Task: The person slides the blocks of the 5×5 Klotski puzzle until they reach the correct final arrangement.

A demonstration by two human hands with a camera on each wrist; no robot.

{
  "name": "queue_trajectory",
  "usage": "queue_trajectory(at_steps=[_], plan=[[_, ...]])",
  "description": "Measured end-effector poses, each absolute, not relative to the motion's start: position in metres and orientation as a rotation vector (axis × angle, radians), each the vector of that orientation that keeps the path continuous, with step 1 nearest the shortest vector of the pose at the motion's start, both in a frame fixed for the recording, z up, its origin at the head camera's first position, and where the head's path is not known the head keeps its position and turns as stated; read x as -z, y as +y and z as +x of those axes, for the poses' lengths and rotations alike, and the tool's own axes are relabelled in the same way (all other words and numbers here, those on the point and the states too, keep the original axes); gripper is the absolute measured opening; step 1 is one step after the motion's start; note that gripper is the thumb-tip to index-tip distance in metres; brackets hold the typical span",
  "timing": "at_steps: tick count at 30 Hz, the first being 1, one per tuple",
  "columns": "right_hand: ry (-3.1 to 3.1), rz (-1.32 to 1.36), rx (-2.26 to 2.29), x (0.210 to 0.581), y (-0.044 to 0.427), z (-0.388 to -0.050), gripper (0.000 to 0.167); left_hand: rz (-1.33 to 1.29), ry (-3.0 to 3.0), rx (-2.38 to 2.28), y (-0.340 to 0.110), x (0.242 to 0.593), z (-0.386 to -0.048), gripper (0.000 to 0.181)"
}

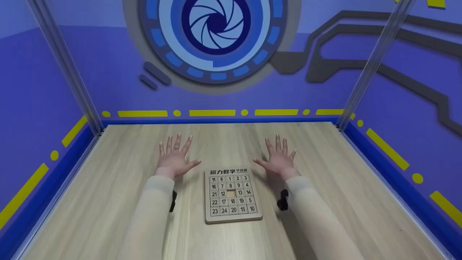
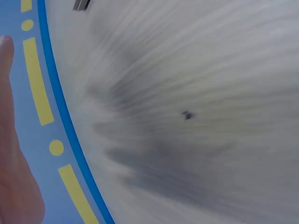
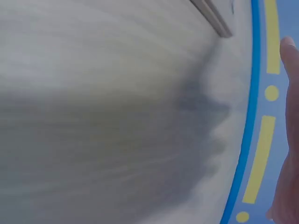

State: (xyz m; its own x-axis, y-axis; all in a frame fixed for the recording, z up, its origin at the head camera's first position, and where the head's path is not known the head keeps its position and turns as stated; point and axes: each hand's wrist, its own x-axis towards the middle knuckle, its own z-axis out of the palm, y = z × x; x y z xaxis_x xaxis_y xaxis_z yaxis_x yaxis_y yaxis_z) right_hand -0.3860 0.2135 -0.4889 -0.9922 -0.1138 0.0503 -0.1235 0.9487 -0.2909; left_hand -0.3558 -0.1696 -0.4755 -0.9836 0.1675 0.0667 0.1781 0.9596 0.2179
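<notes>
A sliding number puzzle (image 1: 234, 217) lies flat on the wooden table, its tiles printed with numbers and one gap in the middle row. To its upper left, my left hand (image 1: 175, 160) is held palm down with the fingers spread, apart from the puzzle. On the other side, my right hand (image 1: 278, 161) is spread the same way, also touching no object. In the left wrist view part of the left hand (image 2: 18, 154) shows at the left edge. The right wrist view has part of the right hand (image 3: 289, 140) at its right edge, with the puzzle's corner (image 3: 217, 18) above.
The wooden table (image 1: 325, 180) is bounded by a blue back wall (image 1: 108, 79) and side walls with yellow marks. Metal posts (image 1: 68, 68) stand at the back corners. Both forearms wear light sleeves (image 1: 151, 216), with a black device (image 1: 283, 200) at the right wrist.
</notes>
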Motion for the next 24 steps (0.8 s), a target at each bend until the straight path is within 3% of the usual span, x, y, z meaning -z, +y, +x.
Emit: queue_trajectory(at_steps=[13,24], plan=[[-3.030,0.265,-0.696,0.511,0.208,-0.338,0.099,-0.545,-3.046,0.396,-0.154,0.492,-0.305,0.091],[-3.077,0.633,-0.541,0.511,0.194,-0.277,0.097,-0.869,-3.139,0.271,-0.144,0.499,-0.252,0.095]])
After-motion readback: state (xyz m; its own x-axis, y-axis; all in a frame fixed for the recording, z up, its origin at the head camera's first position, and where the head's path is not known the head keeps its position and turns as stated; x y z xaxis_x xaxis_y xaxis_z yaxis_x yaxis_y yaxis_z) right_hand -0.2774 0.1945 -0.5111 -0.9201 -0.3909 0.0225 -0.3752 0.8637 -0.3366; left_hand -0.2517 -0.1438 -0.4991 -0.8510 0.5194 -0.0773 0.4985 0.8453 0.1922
